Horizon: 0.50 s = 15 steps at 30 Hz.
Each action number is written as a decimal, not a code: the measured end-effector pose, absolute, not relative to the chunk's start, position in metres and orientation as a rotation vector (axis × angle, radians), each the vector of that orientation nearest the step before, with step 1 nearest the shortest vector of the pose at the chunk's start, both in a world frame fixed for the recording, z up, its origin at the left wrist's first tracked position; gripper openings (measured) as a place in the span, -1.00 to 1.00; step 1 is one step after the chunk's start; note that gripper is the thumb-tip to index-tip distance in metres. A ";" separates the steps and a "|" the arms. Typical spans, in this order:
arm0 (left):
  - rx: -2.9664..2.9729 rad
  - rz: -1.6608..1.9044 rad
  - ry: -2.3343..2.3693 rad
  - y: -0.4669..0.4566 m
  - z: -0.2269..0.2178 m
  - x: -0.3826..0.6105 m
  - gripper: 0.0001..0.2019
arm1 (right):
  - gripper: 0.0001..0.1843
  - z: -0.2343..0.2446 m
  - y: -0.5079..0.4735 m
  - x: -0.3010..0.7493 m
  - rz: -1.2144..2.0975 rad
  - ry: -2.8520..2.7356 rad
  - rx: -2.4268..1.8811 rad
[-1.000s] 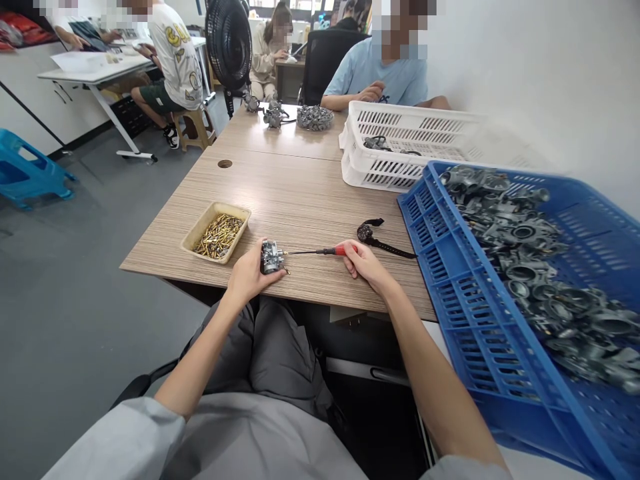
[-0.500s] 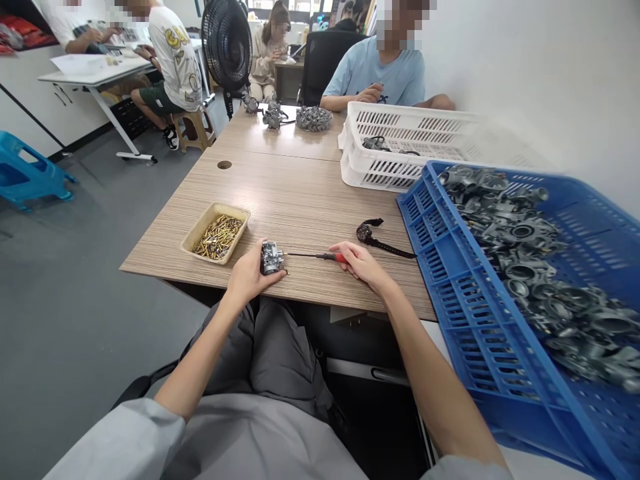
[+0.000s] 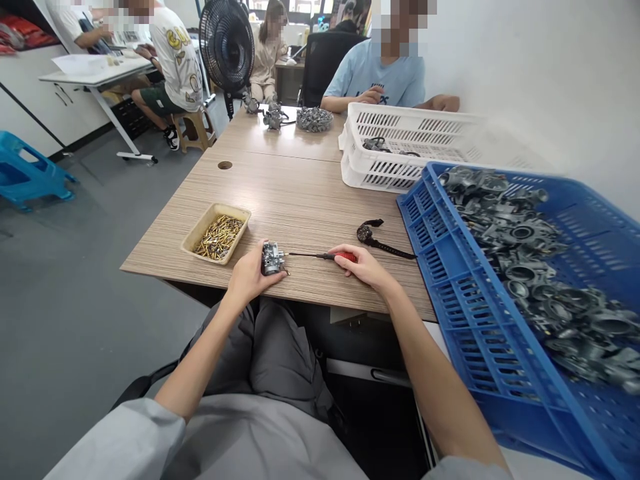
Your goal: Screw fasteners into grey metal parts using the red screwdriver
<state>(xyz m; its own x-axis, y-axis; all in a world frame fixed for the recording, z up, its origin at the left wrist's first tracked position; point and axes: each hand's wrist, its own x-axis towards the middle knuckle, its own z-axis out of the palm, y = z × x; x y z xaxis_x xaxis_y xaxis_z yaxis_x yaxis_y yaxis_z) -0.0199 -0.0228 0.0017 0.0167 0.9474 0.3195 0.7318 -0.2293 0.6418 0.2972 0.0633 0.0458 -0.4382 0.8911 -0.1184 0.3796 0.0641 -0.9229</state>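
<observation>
Left hand (image 3: 245,275), in the head view, pinches a metal body (image 3: 273,259) between thumb and fingers, right of the cream tray (image 3: 202,230) and slightly nearer the wearer. Farther right of that tray, the right hand (image 3: 365,268) curls its fingers around the red-handled screwdriver (image 3: 324,256). Gripping from opposite ends probably steadies the body in line with the shaft. Brass pieces (image 3: 219,237) fill the tray, presumably kept close for easy reach. Left fingers cover part of the body; whether it touches the table (image 3: 300,180) is unclear, and the screwdriver's tip is too small to make out. Well right of the tray, the blue crate (image 3: 453,267) runs out of frame.
</observation>
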 end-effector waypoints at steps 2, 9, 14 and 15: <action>2.001 1.033 1.730 -0.023 0.002 -0.020 -0.18 | -0.58 0.049 0.066 0.301 1.455 -1.910 -1.269; 2.016 1.036 1.726 -0.022 0.002 -0.018 -0.18 | -0.54 0.045 0.050 0.260 1.695 -1.527 -1.220; 2.044 1.026 1.717 -0.022 0.000 -0.018 -0.15 | -0.56 0.027 0.044 0.201 1.487 -1.549 -1.198; 2.044 1.026 1.719 -0.021 0.000 -0.017 -0.14 | -0.54 0.024 0.046 0.194 1.455 -1.567 -1.199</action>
<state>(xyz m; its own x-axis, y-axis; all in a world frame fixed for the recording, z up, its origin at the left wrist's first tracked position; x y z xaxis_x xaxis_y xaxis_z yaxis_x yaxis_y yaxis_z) -0.0174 -0.0215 -0.0004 0.0401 0.9409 0.3363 0.7425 -0.2533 0.6201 0.1939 0.0459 0.0242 -0.3479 0.9314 -0.1071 0.1760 -0.0473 -0.9832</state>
